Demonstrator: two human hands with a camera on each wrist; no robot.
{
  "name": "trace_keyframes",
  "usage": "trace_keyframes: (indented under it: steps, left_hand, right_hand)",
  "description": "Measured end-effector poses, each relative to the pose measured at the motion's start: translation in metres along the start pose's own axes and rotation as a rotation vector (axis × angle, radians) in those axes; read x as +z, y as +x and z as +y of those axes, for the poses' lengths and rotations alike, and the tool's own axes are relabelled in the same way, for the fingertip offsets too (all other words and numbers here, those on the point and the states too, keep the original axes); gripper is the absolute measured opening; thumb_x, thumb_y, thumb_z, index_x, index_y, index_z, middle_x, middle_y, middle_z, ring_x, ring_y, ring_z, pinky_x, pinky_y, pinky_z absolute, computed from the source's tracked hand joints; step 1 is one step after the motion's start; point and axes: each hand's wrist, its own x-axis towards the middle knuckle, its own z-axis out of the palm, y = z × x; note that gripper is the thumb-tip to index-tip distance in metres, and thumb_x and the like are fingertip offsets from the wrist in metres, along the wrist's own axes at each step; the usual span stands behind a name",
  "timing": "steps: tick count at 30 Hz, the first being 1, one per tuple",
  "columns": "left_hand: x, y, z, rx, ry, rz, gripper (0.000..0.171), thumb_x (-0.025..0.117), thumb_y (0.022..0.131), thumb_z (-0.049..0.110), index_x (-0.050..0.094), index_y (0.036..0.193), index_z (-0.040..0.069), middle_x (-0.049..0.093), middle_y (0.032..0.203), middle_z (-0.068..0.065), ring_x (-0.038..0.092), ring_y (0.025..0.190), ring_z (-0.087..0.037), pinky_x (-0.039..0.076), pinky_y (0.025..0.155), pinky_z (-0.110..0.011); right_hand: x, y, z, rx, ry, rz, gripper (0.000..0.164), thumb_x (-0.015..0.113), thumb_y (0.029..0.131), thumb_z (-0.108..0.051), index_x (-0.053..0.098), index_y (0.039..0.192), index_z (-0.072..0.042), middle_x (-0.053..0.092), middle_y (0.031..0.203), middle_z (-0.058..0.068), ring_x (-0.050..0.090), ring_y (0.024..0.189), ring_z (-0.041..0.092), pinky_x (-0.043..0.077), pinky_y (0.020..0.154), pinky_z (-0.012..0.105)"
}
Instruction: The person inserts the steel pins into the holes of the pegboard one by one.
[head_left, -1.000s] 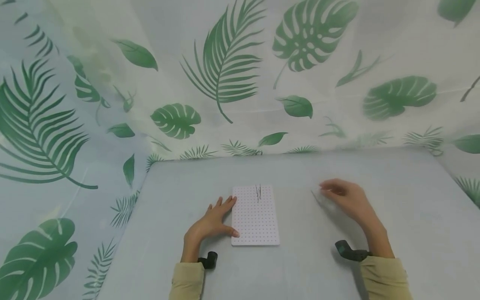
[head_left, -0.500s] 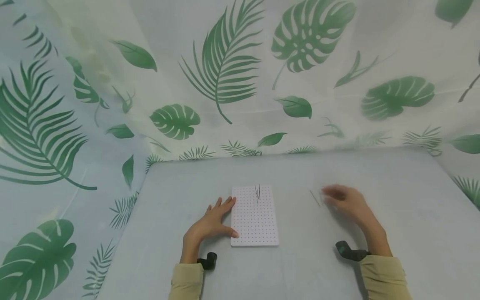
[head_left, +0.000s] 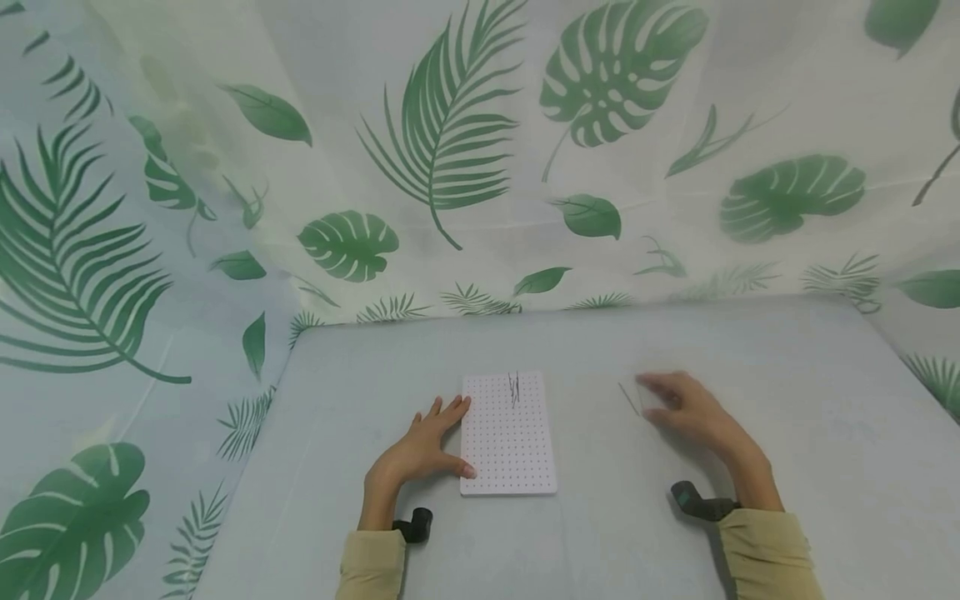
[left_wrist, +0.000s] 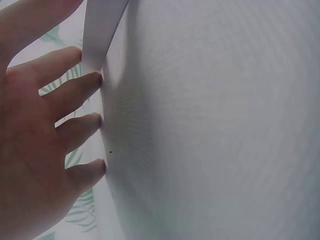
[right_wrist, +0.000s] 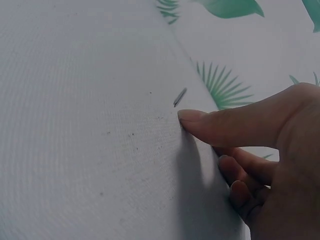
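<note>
A white board (head_left: pixel 510 450) with a grid of small dark holes lies on the table. Several thin dark pins (head_left: pixel 514 388) rise near its far end. My left hand (head_left: pixel 416 446) rests at the board's left edge, fingers spread, with thumb and fingertips touching the rim. In the left wrist view, its fingertips meet the surface beside the board's side wall (left_wrist: pixel 102 35). To the right, a thin pin (head_left: pixel 628 399) lies slanted on the table. Close beside it, my right hand (head_left: pixel 690 410) reaches down, thumb and forefinger apart. The right wrist view has the thumb tip right by thin pins (right_wrist: pixel 180 97).
A pale grey cloth covers the table (head_left: pixel 585 542). Leaf-printed sheets (head_left: pixel 465 167) hang behind it and at the left. Black wrist cameras (head_left: pixel 701 504) sit at both cuffs.
The right hand shifts slightly beside the loose pin, and its thumb and forefinger spread apart. The left hand stays at the board's edge.
</note>
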Motion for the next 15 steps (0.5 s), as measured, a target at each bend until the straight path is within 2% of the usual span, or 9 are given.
trace_keyframes:
  steps: [7, 15]
  left_hand:
    - [-0.0007, -0.0016, -0.0001, -0.001, -0.001, -0.003, 0.109, 0.093, 0.072, 0.025, 0.033, 0.162, 0.009, 0.026, 0.169, -0.015, 0.007, 0.16, -0.04, 0.002, 0.128, -0.062]
    - [0.0, -0.0013, -0.0008, 0.007, 0.003, -0.008, 0.108, 0.092, 0.073, 0.025, 0.033, 0.161, 0.008, 0.026, 0.169, -0.015, 0.008, 0.159, -0.04, 0.003, 0.128, -0.063]
  right_hand:
    - [0.0021, 0.0, -0.0008, 0.022, -0.02, 0.022, 0.049, 0.073, 0.091, -0.008, 0.059, 0.136, 0.007, 0.056, 0.136, 0.033, 0.051, 0.126, 0.052, 0.044, 0.105, 0.067]
    - [0.0045, -0.0026, -0.001, 0.082, 0.009, 0.105, 0.041, 0.07, 0.095, -0.011, 0.061, 0.131, 0.005, 0.061, 0.131, 0.03, 0.058, 0.119, 0.048, 0.048, 0.102, 0.063]
